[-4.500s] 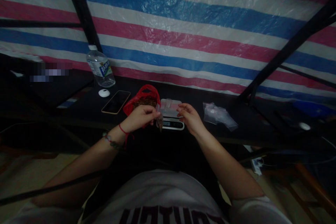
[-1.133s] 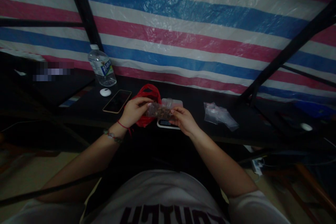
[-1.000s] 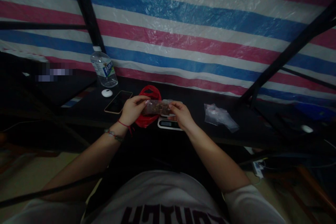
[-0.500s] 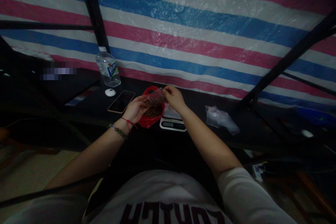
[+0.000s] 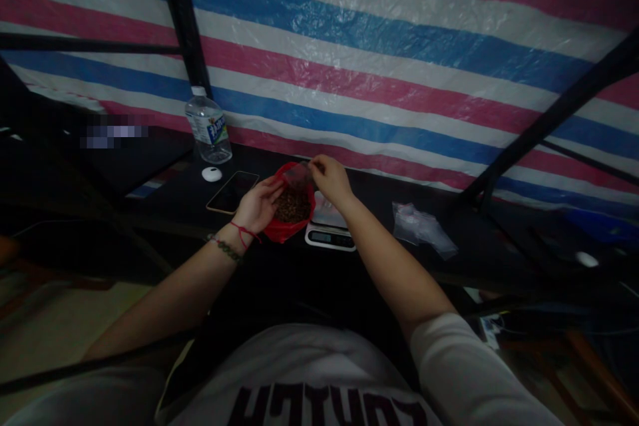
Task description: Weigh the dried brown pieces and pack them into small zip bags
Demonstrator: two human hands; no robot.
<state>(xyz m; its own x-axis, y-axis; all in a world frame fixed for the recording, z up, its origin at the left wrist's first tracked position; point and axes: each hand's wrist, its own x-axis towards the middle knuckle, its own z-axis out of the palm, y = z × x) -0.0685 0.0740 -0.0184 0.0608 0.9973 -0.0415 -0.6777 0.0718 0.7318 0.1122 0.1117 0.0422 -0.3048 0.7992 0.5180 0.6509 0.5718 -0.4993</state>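
Observation:
A small clear plastic bag (image 5: 298, 176) is stretched between my two hands over a red plastic bag (image 5: 280, 233). My left hand (image 5: 259, 205) has its fingers on the clear bag's left side, with the thumb lower. On the other side, my right hand (image 5: 329, 180) pinches the clear bag between thumb and fingertips. Small brown pieces (image 5: 292, 206) lie in the open red bag, too fine to name. A white digital scale (image 5: 329, 237) stands right of the red bag, partly under my right forearm; its display is unreadable.
Flat clear zip bags (image 5: 422, 226) lie to the right on the black table. On the left are a phone (image 5: 233, 192), a white rounded object (image 5: 212, 174) and a large clear bottle (image 5: 208, 126). Black metal bars frame the striped plastic sheet (image 5: 349, 73) behind.
The clear bag and my right hand have moved slightly up, and more of the brown pieces shows beneath. My left hand stays beside the red bag. The view has shifted a little.

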